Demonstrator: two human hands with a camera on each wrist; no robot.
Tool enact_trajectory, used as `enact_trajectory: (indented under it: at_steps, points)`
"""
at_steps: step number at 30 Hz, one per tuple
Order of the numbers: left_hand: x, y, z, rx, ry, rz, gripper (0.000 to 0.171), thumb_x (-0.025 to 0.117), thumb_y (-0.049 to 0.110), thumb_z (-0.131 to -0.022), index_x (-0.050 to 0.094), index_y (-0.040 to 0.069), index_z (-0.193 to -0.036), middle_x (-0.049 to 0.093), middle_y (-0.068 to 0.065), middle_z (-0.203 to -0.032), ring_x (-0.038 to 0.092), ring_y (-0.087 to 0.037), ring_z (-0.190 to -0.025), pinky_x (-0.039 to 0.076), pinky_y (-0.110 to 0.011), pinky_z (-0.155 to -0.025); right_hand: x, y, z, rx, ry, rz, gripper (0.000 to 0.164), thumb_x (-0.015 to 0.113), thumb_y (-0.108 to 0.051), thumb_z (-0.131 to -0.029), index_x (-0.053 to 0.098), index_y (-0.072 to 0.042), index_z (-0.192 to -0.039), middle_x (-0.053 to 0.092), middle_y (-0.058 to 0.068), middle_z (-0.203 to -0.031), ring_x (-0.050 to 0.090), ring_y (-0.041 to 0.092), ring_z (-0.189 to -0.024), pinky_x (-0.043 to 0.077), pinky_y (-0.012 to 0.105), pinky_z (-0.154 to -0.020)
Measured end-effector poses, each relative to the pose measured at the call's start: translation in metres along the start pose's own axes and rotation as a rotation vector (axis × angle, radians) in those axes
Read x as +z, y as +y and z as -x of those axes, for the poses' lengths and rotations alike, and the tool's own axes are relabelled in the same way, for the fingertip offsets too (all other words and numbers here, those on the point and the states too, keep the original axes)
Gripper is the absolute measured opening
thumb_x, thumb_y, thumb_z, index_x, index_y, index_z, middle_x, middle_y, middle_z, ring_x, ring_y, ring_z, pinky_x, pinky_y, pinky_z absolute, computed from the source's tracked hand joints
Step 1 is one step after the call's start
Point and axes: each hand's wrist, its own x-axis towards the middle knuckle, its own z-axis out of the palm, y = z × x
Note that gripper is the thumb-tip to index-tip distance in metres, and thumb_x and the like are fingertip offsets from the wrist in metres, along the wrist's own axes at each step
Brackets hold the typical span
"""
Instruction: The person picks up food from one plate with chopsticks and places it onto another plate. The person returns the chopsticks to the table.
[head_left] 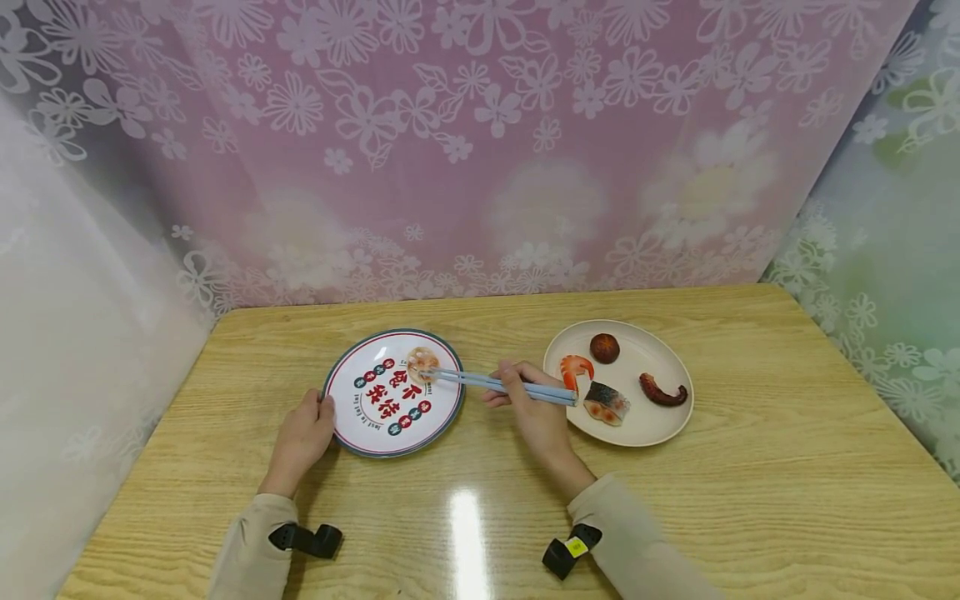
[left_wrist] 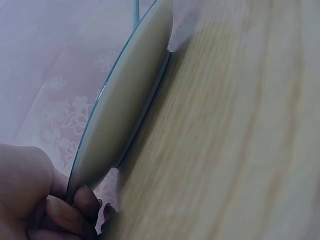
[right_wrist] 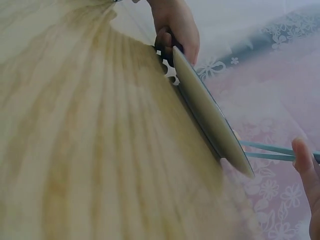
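My left hand [head_left: 303, 429] grips the left rim of a white plate [head_left: 352, 417] with red characters and a dark rim. In the left wrist view its fingers [left_wrist: 67, 215] curl under the plate's edge. My right hand [head_left: 542, 421] holds a pair of light blue chopsticks [head_left: 480, 381] that point left over this plate. Their tips meet a lotus root slice [head_left: 420, 360] near the plate's upper right; whether they pinch it or only touch it, I cannot tell. The right wrist view shows the chopsticks [right_wrist: 267, 148] reaching behind the plate's rim.
A cream oval plate [head_left: 637, 429] stands on the right. On it lie a shrimp [head_left: 577, 367], a shiitake mushroom cap [head_left: 604, 348], a fish piece [head_left: 606, 403] and an octopus tentacle [head_left: 663, 390]. A floral curtain [head_left: 480, 167] hangs behind the wooden table [head_left: 787, 467].
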Motion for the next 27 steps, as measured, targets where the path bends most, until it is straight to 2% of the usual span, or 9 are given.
enact_trajectory:
  at_steps: [4, 11, 19, 27]
  points:
    - [0.000, 0.000, 0.000, 0.002, -0.003, -0.002, 0.036, 0.030, 0.020, -0.104, 0.045, -0.009, -0.120, 0.053, -0.013, -0.078, 0.051, -0.024, -0.069, 0.039, -0.032, -0.058, 0.002, 0.002, 0.000, -0.011, -0.014, -0.007, 0.029, 0.054, -0.014, -0.100, 0.064, 0.013, -0.092, 0.064, 0.033, -0.077, 0.069, 0.034, -0.066, 0.057, 0.037, -0.061]
    - [0.000, 0.000, 0.001, 0.000, -0.001, -0.001, 0.035, 0.030, 0.020, -0.104, 0.045, -0.008, -0.118, 0.054, -0.012, -0.076, 0.052, -0.023, -0.066, 0.039, -0.032, -0.056, 0.006, -0.026, 0.002, 0.028, -0.038, 0.007, 0.018, 0.054, 0.000, -0.097, 0.062, 0.017, -0.094, 0.067, 0.025, -0.080, 0.066, 0.044, -0.070, 0.056, 0.042, -0.064]
    - [0.000, 0.001, 0.001, 0.003, 0.003, -0.007, 0.034, 0.031, 0.019, -0.104, 0.046, -0.008, -0.117, 0.055, -0.013, -0.076, 0.052, -0.024, -0.067, 0.040, -0.032, -0.057, 0.006, -0.032, 0.002, 0.024, -0.047, -0.013, 0.014, 0.055, 0.003, -0.095, 0.062, 0.015, -0.093, 0.066, 0.029, -0.080, 0.066, 0.044, -0.067, 0.055, 0.046, -0.061]
    - [-0.002, 0.002, 0.002, 0.016, 0.001, -0.007, 0.034, 0.031, 0.020, -0.104, 0.046, -0.009, -0.116, 0.054, -0.013, -0.076, 0.052, -0.024, -0.067, 0.039, -0.033, -0.057, 0.008, -0.037, 0.000, 0.005, -0.027, 0.006, 0.013, 0.055, 0.004, -0.095, 0.063, 0.013, -0.090, 0.067, 0.023, -0.076, 0.064, 0.047, -0.064, 0.056, 0.043, -0.057]
